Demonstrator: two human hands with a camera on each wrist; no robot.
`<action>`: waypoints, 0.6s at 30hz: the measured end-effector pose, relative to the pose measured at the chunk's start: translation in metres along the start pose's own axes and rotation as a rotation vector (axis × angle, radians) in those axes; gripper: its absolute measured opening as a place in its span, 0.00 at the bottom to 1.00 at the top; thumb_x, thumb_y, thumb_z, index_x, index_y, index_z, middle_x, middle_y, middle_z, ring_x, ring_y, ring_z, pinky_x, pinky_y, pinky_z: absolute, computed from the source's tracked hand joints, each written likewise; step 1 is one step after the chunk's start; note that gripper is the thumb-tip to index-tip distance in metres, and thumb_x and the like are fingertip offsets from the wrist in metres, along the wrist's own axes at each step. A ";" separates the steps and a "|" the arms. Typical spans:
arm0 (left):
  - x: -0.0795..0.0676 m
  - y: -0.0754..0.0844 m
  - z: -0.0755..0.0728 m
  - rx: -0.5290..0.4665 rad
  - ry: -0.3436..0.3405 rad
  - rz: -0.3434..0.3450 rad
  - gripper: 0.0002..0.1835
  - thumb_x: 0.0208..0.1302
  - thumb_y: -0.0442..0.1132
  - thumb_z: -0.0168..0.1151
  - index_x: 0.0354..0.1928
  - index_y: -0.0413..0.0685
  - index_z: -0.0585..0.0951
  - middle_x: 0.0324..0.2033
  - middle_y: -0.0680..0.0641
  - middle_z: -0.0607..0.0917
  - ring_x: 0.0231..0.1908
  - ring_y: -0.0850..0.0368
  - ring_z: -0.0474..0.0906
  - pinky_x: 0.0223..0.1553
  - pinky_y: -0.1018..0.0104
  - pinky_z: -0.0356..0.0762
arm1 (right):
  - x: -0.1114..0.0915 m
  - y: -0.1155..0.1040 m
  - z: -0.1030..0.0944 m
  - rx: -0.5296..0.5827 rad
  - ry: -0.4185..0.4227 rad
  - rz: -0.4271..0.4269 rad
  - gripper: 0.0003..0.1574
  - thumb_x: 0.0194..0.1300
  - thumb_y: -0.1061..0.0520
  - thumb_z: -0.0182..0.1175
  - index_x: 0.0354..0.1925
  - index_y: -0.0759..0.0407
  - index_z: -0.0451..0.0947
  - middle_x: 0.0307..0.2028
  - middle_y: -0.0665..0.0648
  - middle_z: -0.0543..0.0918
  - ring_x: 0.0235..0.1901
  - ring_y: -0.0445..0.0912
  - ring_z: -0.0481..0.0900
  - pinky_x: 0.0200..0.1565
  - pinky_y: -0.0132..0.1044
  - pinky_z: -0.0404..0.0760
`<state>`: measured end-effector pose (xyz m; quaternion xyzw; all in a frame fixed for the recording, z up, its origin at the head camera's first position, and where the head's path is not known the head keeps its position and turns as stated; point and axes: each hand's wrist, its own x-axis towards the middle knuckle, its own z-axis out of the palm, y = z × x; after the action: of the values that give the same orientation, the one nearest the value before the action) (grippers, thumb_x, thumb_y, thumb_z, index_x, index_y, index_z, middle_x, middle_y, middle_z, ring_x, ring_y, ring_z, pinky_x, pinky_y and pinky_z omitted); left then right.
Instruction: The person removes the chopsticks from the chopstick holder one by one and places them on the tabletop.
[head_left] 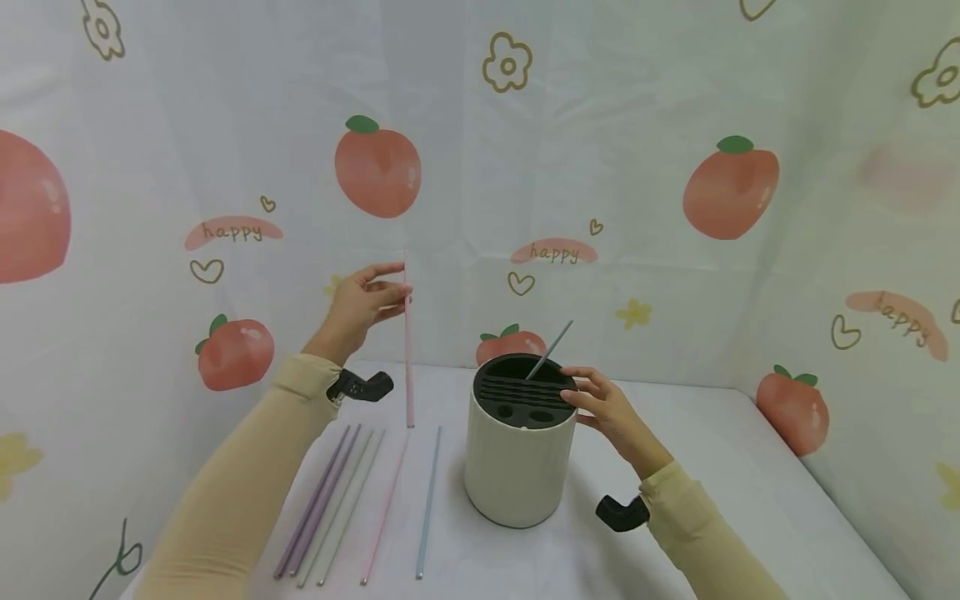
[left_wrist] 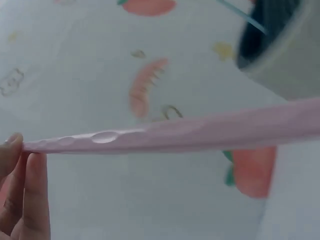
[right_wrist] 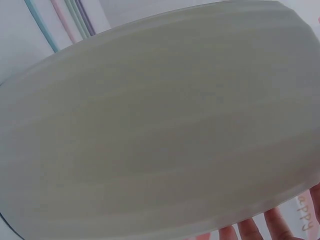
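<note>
My left hand (head_left: pixel 363 304) pinches a pink chopstick (head_left: pixel 409 367) near its upper end and holds it upright, left of the utensil holder. Close up in the left wrist view, that chopstick shows a dented, faceted surface by the fingertips (left_wrist: pixel 36 172). The utensil holder (head_left: pixel 517 475) is a white cylinder with a black slotted insert (head_left: pixel 525 400). A blue chopstick (head_left: pixel 555 342) leans in its large rear opening. My right hand (head_left: pixel 611 417) holds the holder's right side, fingers at the rim. In the right wrist view, the white wall hides much of that hand.
On the white table left of the holder lie two purple chopsticks (head_left: pixel 322 500), two pale green chopsticks (head_left: pixel 352 506), a pink chopstick (head_left: pixel 386 508) and a blue chopstick (head_left: pixel 429 504). A fruit-printed curtain (head_left: pixel 450 292) hangs behind the table.
</note>
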<state>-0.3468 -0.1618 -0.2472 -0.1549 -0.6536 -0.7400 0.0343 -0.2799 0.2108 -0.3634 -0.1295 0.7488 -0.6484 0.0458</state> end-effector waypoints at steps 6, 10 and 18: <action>-0.021 -0.056 -0.026 0.210 -0.021 -0.177 0.28 0.66 0.31 0.61 0.67 0.37 0.68 0.28 0.58 0.85 0.31 0.66 0.83 0.38 0.74 0.84 | 0.000 -0.001 -0.001 -0.006 0.000 0.000 0.32 0.69 0.53 0.57 0.67 0.61 0.61 0.52 0.55 0.76 0.48 0.40 0.78 0.60 0.51 0.74; -0.035 -0.097 -0.037 0.273 -0.009 -0.268 0.28 0.65 0.31 0.62 0.66 0.33 0.68 0.29 0.56 0.85 0.31 0.65 0.83 0.37 0.73 0.84 | 0.000 -0.002 -0.002 0.000 0.005 0.000 0.32 0.69 0.54 0.57 0.66 0.61 0.61 0.52 0.54 0.76 0.48 0.40 0.78 0.60 0.51 0.74; -0.066 -0.158 -0.047 0.394 0.026 -0.402 0.25 0.62 0.30 0.64 0.60 0.29 0.73 0.36 0.41 0.86 0.29 0.61 0.82 0.33 0.71 0.85 | 0.000 0.001 -0.001 -0.008 0.007 0.002 0.32 0.69 0.53 0.57 0.66 0.61 0.61 0.52 0.55 0.76 0.48 0.40 0.78 0.60 0.51 0.75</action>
<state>-0.3332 -0.1953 -0.4208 -0.0031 -0.8020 -0.5925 -0.0753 -0.2804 0.2115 -0.3637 -0.1265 0.7517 -0.6458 0.0434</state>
